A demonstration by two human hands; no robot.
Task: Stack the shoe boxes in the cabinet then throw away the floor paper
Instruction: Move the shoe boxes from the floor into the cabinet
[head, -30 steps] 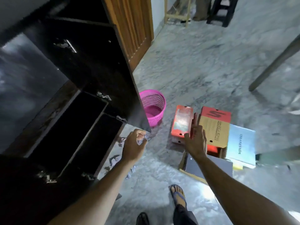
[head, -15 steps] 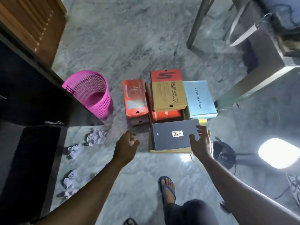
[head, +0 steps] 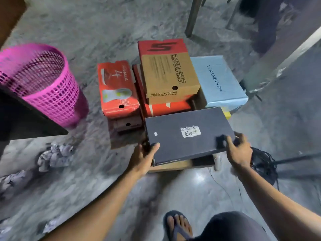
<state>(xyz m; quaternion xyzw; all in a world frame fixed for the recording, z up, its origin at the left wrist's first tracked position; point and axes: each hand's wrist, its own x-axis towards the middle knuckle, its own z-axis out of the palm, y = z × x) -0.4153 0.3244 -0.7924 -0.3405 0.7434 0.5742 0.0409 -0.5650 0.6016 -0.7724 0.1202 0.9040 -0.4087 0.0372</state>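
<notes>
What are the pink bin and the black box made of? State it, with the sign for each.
Pink bin: looks like moulded plastic, shown by its even lattice of holes and slight sheen. Black box: probably matte cardboard, shown by crisp folded edges, a flat dull lid and a stuck-on label.

Nearest box: Onitsuka Tiger box [head: 187,136] lay atop a flat box [head: 172,166], closest to the person.
Hands: left hand [head: 144,158] at its left end, right hand [head: 238,150] at its right end.
Behind it: Skechers box [head: 169,72] stacked on another box [head: 166,107].
Left of stack: Gowalk box [head: 116,87].
Right of stack: Veranevada box [head: 217,80].
Far left: basket [head: 43,84].
Before the basket: crumpled paper [head: 53,156] on the floor [head: 104,23].
</notes>
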